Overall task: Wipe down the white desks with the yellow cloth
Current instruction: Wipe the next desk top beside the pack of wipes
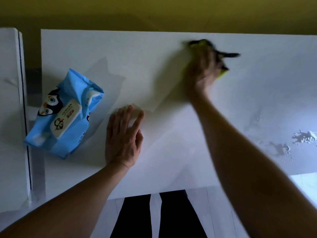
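The white desk (171, 152) fills most of the view. My right hand (202, 69) is blurred with motion near the desk's far edge, pressed down on the yellow cloth (222, 74), of which only yellow-green edges show beyond the fingers. My left hand (122, 136) lies flat on the desk near the middle left, fingers spread, holding nothing. Wet smears and droplets (303, 137) glisten on the right part of the desk.
A blue pack of wet wipes (66, 114) with a penguin print lies at the desk's left edge. A second white desk (10, 109) stands to the left across a narrow gap. A yellow wall runs behind. My dark-trousered legs (171, 217) stand at the near edge.
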Demonstrator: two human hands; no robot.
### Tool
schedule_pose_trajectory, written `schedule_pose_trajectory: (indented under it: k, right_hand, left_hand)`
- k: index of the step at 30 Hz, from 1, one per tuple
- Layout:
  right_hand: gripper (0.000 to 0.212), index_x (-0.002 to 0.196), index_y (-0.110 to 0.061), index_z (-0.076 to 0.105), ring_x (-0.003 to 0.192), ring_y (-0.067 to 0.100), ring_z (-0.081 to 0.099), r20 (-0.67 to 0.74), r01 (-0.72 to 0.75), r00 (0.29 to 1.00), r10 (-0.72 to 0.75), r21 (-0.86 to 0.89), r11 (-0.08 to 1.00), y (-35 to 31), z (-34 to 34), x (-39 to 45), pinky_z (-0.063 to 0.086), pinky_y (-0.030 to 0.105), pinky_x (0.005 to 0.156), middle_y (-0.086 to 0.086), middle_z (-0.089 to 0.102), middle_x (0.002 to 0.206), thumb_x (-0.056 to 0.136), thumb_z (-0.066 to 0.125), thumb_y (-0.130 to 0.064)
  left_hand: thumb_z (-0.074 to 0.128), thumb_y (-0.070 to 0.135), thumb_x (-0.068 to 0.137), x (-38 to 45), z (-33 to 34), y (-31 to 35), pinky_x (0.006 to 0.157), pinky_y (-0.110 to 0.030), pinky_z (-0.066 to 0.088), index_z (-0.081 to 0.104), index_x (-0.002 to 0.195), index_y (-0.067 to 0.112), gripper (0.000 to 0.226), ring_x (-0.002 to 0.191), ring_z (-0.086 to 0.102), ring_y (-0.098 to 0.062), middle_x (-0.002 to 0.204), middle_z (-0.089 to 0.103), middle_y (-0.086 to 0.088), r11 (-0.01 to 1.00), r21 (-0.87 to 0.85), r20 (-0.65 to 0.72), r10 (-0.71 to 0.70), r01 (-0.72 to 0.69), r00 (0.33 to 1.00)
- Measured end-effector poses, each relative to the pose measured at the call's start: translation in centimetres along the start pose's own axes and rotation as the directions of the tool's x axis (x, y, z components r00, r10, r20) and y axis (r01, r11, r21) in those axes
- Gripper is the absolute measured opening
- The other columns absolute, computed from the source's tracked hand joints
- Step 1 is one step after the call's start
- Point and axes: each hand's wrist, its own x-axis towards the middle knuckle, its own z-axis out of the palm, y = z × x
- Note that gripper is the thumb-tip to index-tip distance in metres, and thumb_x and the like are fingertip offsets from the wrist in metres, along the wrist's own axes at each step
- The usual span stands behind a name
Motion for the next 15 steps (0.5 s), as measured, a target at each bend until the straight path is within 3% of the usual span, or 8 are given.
schedule_pose_trajectory:
  k: [1,3,6,8,12,15]
  right_hand:
    - [0.048,0.128,-0.030,0.066,0.127,0.024,0.051,0.068,0.145,0.986,-0.152,0.098,0.985,-2.7,0.7,-2.5,0.036,0.048,0.105,-0.001,0.060,0.138,0.084,0.050,-0.023]
    - [0.052,0.140,-0.018,0.060,0.142,0.030,0.043,0.214,0.352,0.890,-0.402,0.235,0.906,-7.4,1.4,-7.8,0.028,0.052,0.115,0.009,0.051,0.150,0.089,0.047,-0.024]
    - [0.052,0.151,-0.021,0.046,0.152,0.024,0.028,0.355,0.475,0.766,-0.535,0.248,0.844,-8.6,1.3,-10.5,0.018,0.050,0.123,0.006,0.037,0.161,0.101,0.041,-0.033]
    - [0.052,0.150,-0.022,0.049,0.150,0.025,0.031,0.341,0.453,0.792,-0.506,0.228,0.862,-6.1,0.4,-9.0,0.018,0.048,0.123,0.006,0.039,0.160,0.099,0.045,-0.033]
    - [0.053,0.137,-0.016,0.062,0.139,0.031,0.047,0.148,0.240,0.957,-0.251,0.090,0.967,3.3,-2.1,-4.9,0.031,0.045,0.116,0.011,0.053,0.148,0.085,0.059,-0.018]
    - [0.050,0.144,-0.021,0.056,0.145,0.031,0.036,0.171,0.029,0.985,-0.032,0.021,0.999,8.7,-4.8,-3.3,0.024,0.042,0.121,0.010,0.044,0.156,0.094,0.054,-0.026]
  left_hand:
    - [0.041,0.027,0.103,0.0,0.0,0.0,0.128,-0.055,0.021,0.040,0.161,0.026,0.058,0.154,0.031,-0.039,0.168,0.033,-0.014,1.000,0.007,0.000,-0.001,0.001,1.000]
    - [0.040,0.026,0.103,-0.1,-0.1,0.0,0.128,-0.055,0.021,0.043,0.160,0.023,0.057,0.153,0.033,-0.040,0.167,0.035,-0.015,1.000,0.024,-0.004,0.001,-0.001,1.000]
    - [0.039,0.026,0.104,-0.1,-0.1,0.1,0.128,-0.054,0.020,0.042,0.160,0.017,0.056,0.154,0.032,-0.039,0.167,0.034,-0.016,0.999,0.044,-0.017,0.027,-0.027,0.999]
    - [0.040,0.027,0.104,-0.1,-0.3,0.0,0.129,-0.054,0.019,0.038,0.162,0.021,0.058,0.154,0.031,-0.040,0.167,0.033,-0.016,0.999,0.038,-0.019,0.034,-0.033,0.999]
    - [0.043,0.026,0.105,0.0,-0.2,0.0,0.128,-0.055,0.020,0.042,0.160,0.022,0.055,0.155,0.030,-0.039,0.166,0.034,-0.017,0.999,0.018,-0.054,0.045,-0.044,0.998]
    - [0.043,0.026,0.105,-0.1,-0.2,0.0,0.127,-0.056,0.021,0.043,0.160,0.021,0.055,0.155,0.030,-0.038,0.166,0.035,-0.017,0.999,0.009,-0.067,0.039,-0.039,0.997]
